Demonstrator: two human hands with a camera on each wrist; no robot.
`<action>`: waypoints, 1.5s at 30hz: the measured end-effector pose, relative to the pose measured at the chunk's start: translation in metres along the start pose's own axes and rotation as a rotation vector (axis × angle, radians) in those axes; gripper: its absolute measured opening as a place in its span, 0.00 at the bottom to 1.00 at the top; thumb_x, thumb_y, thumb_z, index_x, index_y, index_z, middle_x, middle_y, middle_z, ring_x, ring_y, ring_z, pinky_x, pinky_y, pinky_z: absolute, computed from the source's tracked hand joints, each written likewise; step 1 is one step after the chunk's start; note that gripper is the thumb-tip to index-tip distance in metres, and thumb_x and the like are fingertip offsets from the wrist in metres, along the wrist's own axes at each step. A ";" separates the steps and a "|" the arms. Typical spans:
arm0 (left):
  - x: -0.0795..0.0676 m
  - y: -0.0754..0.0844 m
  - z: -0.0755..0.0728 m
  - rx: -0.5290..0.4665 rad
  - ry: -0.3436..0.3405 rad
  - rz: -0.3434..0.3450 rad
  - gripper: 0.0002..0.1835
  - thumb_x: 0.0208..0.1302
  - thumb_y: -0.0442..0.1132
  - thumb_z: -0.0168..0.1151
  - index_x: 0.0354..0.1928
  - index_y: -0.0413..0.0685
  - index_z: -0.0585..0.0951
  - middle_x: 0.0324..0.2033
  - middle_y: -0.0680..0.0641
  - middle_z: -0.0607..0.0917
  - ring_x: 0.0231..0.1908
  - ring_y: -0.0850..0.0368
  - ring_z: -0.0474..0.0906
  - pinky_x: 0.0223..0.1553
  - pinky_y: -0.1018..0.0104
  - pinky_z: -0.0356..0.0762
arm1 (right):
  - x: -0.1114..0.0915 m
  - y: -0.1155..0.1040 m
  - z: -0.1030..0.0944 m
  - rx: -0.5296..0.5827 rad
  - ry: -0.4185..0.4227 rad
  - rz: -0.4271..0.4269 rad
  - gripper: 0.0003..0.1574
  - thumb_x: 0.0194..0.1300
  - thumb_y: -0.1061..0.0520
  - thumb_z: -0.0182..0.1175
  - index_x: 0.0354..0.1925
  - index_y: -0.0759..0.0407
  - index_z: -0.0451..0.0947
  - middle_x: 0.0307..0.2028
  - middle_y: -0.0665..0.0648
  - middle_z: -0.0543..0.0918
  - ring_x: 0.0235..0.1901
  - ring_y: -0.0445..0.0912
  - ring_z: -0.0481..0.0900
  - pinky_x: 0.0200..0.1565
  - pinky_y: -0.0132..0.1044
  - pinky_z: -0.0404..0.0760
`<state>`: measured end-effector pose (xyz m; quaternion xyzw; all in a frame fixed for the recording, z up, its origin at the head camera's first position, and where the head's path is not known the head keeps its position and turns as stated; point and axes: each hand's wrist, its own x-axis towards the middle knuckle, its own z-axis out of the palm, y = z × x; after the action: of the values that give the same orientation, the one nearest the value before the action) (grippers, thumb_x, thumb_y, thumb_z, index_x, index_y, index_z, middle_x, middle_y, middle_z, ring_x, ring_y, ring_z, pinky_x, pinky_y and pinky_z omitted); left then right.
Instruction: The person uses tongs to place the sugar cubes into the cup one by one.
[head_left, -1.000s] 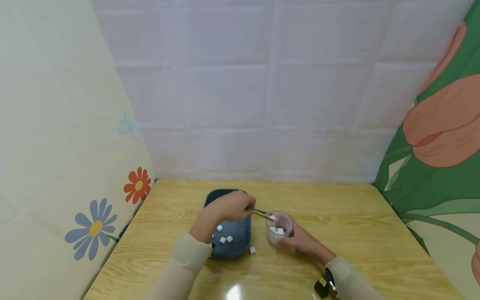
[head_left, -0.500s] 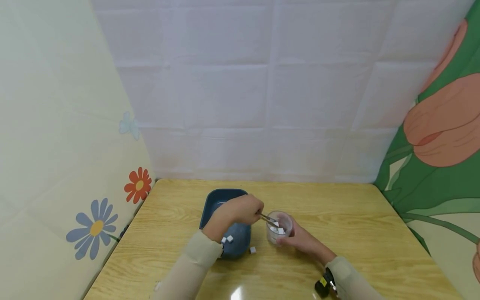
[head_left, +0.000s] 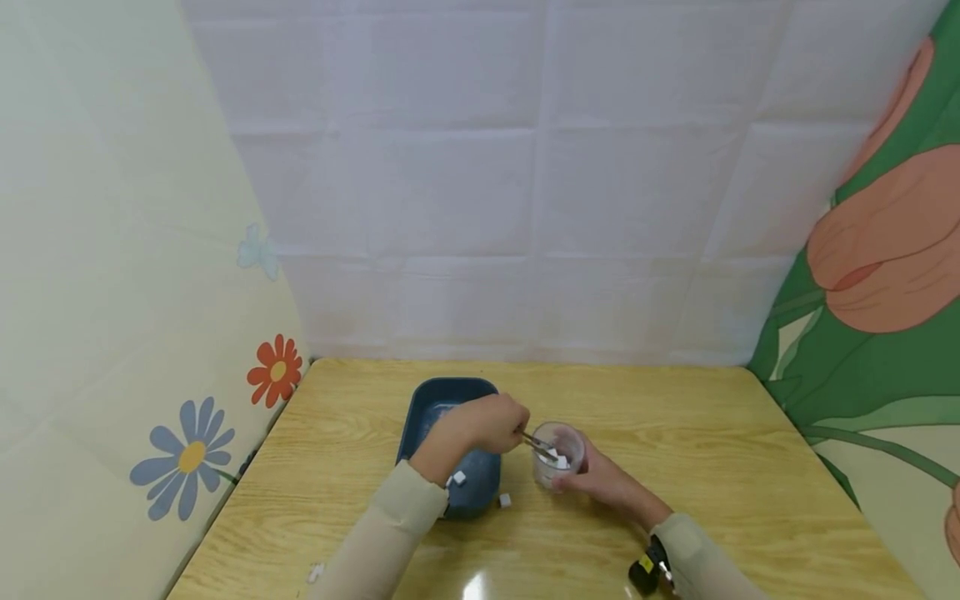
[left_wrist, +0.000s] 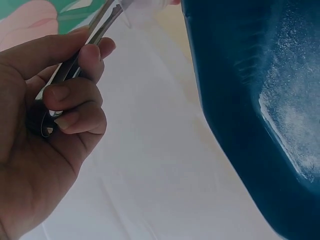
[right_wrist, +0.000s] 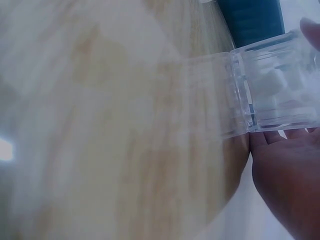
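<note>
My left hand (head_left: 486,425) grips metal tongs (left_wrist: 102,25), its fingers curled round their handle in the left wrist view. Their tips reach down into a clear cup (head_left: 550,482) among white sugar cubes (head_left: 562,462); I cannot tell if the tips still pinch one. Thumb and fingers of my right hand (head_left: 600,479) hold the cup's side, and it stands upright on the table. Through the cup's wall, cubes (right_wrist: 272,82) show in the right wrist view. Below my left forearm lies a dark blue tray (head_left: 486,492) with a sugar cube (head_left: 459,477) visible and white grains on its floor.
One loose sugar cube (head_left: 505,500) lies on the wooden table (head_left: 660,417) between tray and cup. White bits (head_left: 316,572) lie near the front left, beside my left sleeve. A pale cloth wall (head_left: 450,208) stands behind the table, with printed panels at both sides.
My left hand has moved right and slightly down, bringing the tongs and a sugar cube from the cup's rim down inside. The right hand and cup have stayed put.
</note>
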<state>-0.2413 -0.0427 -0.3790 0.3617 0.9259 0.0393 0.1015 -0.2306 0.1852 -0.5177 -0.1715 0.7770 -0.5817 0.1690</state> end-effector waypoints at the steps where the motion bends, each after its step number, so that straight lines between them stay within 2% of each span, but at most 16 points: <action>1: 0.000 0.000 0.000 0.003 0.003 0.000 0.05 0.64 0.41 0.58 0.29 0.55 0.78 0.22 0.59 0.77 0.22 0.65 0.72 0.24 0.72 0.70 | 0.000 0.000 0.000 -0.002 0.002 0.002 0.54 0.53 0.54 0.69 0.69 0.49 0.48 0.63 0.61 0.64 0.61 0.53 0.64 0.57 0.41 0.65; 5: 0.000 -0.001 0.000 0.011 0.014 -0.001 0.04 0.64 0.43 0.58 0.31 0.55 0.78 0.24 0.58 0.78 0.22 0.66 0.72 0.26 0.71 0.71 | 0.001 0.001 -0.001 0.001 0.010 -0.013 0.54 0.52 0.55 0.70 0.68 0.50 0.49 0.62 0.61 0.65 0.60 0.52 0.66 0.56 0.37 0.67; 9: -0.006 -0.007 -0.003 -0.035 0.035 -0.001 0.03 0.65 0.43 0.57 0.33 0.56 0.77 0.25 0.59 0.77 0.22 0.67 0.71 0.26 0.72 0.70 | 0.001 0.003 -0.001 0.010 0.009 -0.036 0.54 0.52 0.56 0.70 0.68 0.53 0.49 0.61 0.62 0.66 0.58 0.51 0.67 0.53 0.32 0.68; 12: -0.014 -0.018 -0.006 -0.094 0.060 0.010 0.06 0.67 0.43 0.56 0.31 0.54 0.75 0.21 0.58 0.70 0.18 0.66 0.63 0.23 0.72 0.64 | 0.001 0.005 -0.001 0.017 0.013 -0.046 0.54 0.52 0.57 0.70 0.68 0.54 0.50 0.61 0.63 0.66 0.57 0.53 0.67 0.52 0.30 0.68; 16: -0.030 -0.040 -0.011 -0.145 0.100 0.020 0.07 0.68 0.43 0.53 0.31 0.53 0.75 0.19 0.56 0.67 0.17 0.64 0.58 0.24 0.69 0.60 | 0.002 0.006 0.000 0.016 0.013 -0.049 0.53 0.52 0.57 0.70 0.68 0.53 0.50 0.62 0.63 0.65 0.60 0.54 0.65 0.53 0.29 0.67; 19: -0.048 -0.058 -0.013 -0.157 0.134 -0.010 0.05 0.68 0.44 0.54 0.36 0.54 0.77 0.25 0.58 0.75 0.20 0.66 0.66 0.27 0.68 0.66 | 0.002 0.005 0.001 0.001 0.020 -0.043 0.54 0.51 0.56 0.70 0.68 0.53 0.49 0.63 0.62 0.65 0.61 0.54 0.64 0.54 0.28 0.66; 22: -0.066 -0.074 -0.013 -0.166 0.155 -0.056 0.05 0.67 0.43 0.55 0.40 0.53 0.78 0.28 0.58 0.78 0.22 0.66 0.71 0.30 0.67 0.70 | 0.001 0.004 0.001 0.003 0.029 -0.039 0.55 0.50 0.56 0.71 0.68 0.53 0.50 0.63 0.62 0.65 0.61 0.54 0.64 0.54 0.27 0.65; 29: -0.097 -0.102 -0.003 -0.118 0.148 -0.114 0.05 0.65 0.42 0.57 0.30 0.56 0.75 0.19 0.58 0.72 0.19 0.66 0.66 0.26 0.68 0.67 | 0.003 0.004 0.001 0.008 0.028 -0.035 0.55 0.50 0.57 0.71 0.69 0.52 0.49 0.64 0.62 0.65 0.63 0.55 0.62 0.54 0.23 0.63; 36: -0.112 -0.109 0.006 -0.111 0.128 -0.154 0.03 0.63 0.40 0.58 0.32 0.52 0.79 0.23 0.59 0.76 0.22 0.65 0.70 0.27 0.67 0.70 | 0.003 0.002 0.001 0.012 0.034 -0.021 0.55 0.49 0.57 0.71 0.68 0.52 0.50 0.64 0.62 0.65 0.64 0.54 0.61 0.54 0.24 0.63; 40: -0.113 -0.109 0.012 -0.120 0.100 -0.182 0.03 0.62 0.39 0.59 0.34 0.50 0.79 0.24 0.58 0.77 0.23 0.64 0.70 0.28 0.67 0.71 | 0.003 0.003 0.001 0.006 0.023 -0.024 0.55 0.50 0.56 0.71 0.69 0.52 0.50 0.64 0.63 0.65 0.65 0.55 0.61 0.56 0.27 0.62; 45: -0.114 -0.112 0.020 -0.121 0.072 -0.215 0.02 0.61 0.38 0.60 0.30 0.51 0.78 0.21 0.57 0.75 0.21 0.63 0.68 0.27 0.66 0.69 | 0.004 0.006 0.000 -0.010 0.028 -0.002 0.56 0.49 0.54 0.72 0.68 0.49 0.50 0.65 0.60 0.65 0.64 0.53 0.61 0.57 0.31 0.62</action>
<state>-0.2300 -0.2024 -0.3966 0.2517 0.9584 0.0969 0.0936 -0.2344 0.1846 -0.5235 -0.1650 0.7820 -0.5802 0.1566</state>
